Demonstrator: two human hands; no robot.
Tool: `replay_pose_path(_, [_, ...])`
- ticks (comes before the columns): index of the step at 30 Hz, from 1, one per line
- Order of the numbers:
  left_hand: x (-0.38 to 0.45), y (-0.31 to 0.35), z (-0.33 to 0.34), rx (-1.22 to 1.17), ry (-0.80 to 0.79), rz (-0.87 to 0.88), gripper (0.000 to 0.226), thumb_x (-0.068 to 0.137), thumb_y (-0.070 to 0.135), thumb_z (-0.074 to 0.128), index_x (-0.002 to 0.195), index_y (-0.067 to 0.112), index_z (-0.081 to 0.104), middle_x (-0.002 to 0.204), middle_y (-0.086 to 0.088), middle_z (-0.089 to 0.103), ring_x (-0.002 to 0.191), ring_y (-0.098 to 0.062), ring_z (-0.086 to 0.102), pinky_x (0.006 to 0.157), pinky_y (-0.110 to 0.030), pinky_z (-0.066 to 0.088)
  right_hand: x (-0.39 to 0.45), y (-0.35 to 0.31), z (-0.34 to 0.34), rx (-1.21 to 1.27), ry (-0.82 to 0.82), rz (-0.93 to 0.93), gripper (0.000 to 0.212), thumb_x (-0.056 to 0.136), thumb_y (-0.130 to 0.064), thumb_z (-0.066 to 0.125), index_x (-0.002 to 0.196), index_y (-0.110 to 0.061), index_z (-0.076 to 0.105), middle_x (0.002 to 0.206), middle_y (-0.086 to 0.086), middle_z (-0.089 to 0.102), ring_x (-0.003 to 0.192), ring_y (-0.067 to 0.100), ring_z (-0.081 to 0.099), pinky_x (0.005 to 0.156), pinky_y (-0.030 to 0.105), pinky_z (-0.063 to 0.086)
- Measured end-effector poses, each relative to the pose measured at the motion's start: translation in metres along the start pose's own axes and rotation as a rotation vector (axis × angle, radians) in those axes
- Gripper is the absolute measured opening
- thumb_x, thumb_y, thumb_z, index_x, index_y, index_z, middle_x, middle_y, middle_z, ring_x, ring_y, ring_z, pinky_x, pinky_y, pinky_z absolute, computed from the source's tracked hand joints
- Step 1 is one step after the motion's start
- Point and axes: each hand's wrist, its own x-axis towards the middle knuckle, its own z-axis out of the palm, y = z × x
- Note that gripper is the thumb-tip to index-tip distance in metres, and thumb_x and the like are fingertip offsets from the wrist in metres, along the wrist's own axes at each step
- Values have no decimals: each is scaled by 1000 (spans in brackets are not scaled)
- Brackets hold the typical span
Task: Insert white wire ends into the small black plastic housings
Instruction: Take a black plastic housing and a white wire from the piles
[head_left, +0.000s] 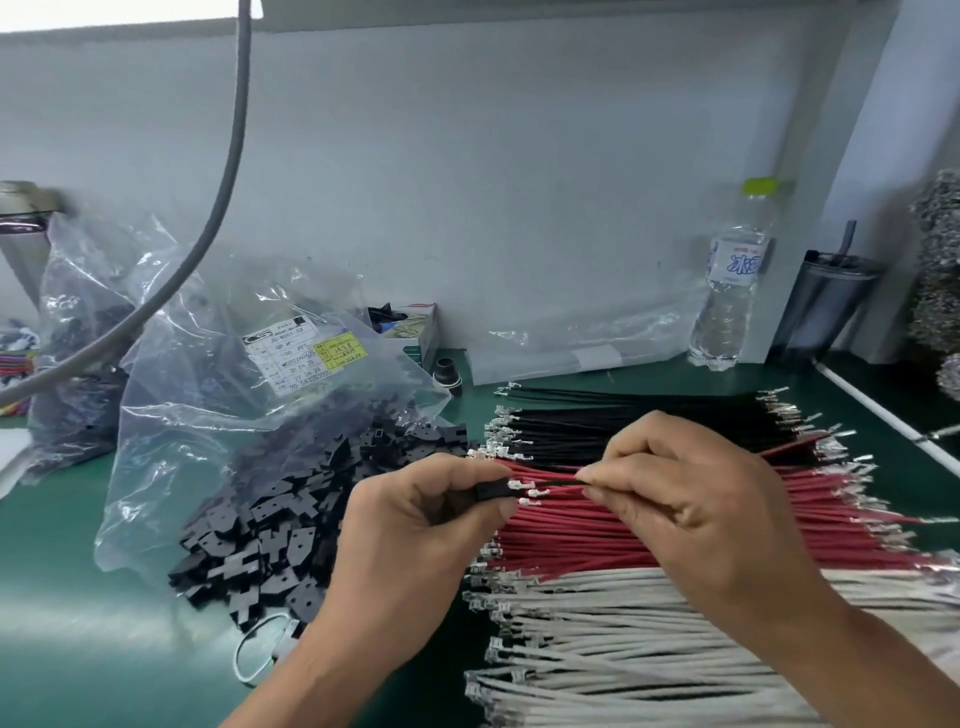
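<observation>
My left hand (415, 525) pinches a small black plastic housing (491, 491) between thumb and fingers. My right hand (691, 499) pinches a thin wire (558, 484) whose metal terminal (515, 485) points at the housing's opening; its colour is hard to tell against the red wires behind. A second terminal (527, 501) shows just below the housing. White wires (597, 644) lie in a stack at the front right, under my right forearm. A heap of black housings (270, 519) spills from a clear bag to the left.
Red wires (597, 540) and black wires (623, 415) lie in rows behind the white ones on the green mat (62, 545). Clear parts bags (234, 374) stand at the left. A water bottle (732, 291) and a tumbler (826, 301) stand by the back wall. A grey cable (228, 156) hangs at the left.
</observation>
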Motion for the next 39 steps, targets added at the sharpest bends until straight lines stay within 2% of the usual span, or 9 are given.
replay_pose_path(4, [-1,1,-1,-68,-11,-13,24,73,11,84,91,26,83,83,-1,80,75,-16,74,67,-19,57,1,3,-4,33,-7,26,14,86,-26,71,92,-21,82,83,-12,62,77,12,62,61,30,53])
replay_pose_path(8, [-1,2,-1,-110,-42,-9,22,72,14,82,91,23,83,87,-4,80,80,-23,76,72,-23,60,1,1,-5,-1,-27,-11,17,88,-25,70,101,-23,82,80,-10,58,73,11,58,57,28,50])
replay_pose_path(14, [-1,1,-2,-105,-53,-5,22,72,15,82,91,25,83,87,-3,80,79,-21,76,71,-22,59,1,1,-5,56,-18,25,18,88,-32,69,96,-23,82,81,-10,58,77,13,60,61,29,50])
replay_pose_path(19, [-1,3,-2,-85,-91,26,20,72,19,81,90,26,83,86,-3,79,80,-25,75,75,-31,63,3,2,-7,137,-125,61,22,87,-39,65,98,-28,81,83,-12,59,79,14,61,65,25,47])
replay_pose_path(23, [-1,2,-2,-55,-109,40,19,72,18,81,90,23,83,86,-3,79,79,-18,74,74,-24,60,4,5,-11,195,-213,105,22,84,-41,66,97,-32,81,83,-12,60,82,16,61,66,26,49])
replay_pose_path(28, [-1,2,-3,-50,-163,42,20,73,14,83,90,24,83,87,-6,78,80,-22,73,74,-24,59,4,9,-14,240,-271,140,17,83,-35,69,95,-33,81,85,-12,62,84,14,63,69,14,43])
replay_pose_path(34, [0,2,-6,-60,-157,-42,21,69,15,83,90,21,83,85,-5,79,76,-20,74,70,-20,58,1,1,-4,113,-206,89,23,86,-37,63,98,-28,81,83,-13,60,81,10,60,67,28,49])
replay_pose_path(36, [0,4,-7,-145,-170,-115,22,68,14,83,91,18,83,82,-8,79,69,-13,72,65,-17,56,2,3,-6,180,-203,117,21,86,-36,66,98,-28,81,84,-10,62,82,15,61,68,31,51])
replay_pose_path(39, [1,6,-9,-180,-257,-156,22,70,13,82,91,15,83,82,-13,78,69,-15,72,67,-19,58,4,6,-10,356,-269,189,17,82,-32,71,95,-29,81,84,-7,63,82,19,62,69,22,48])
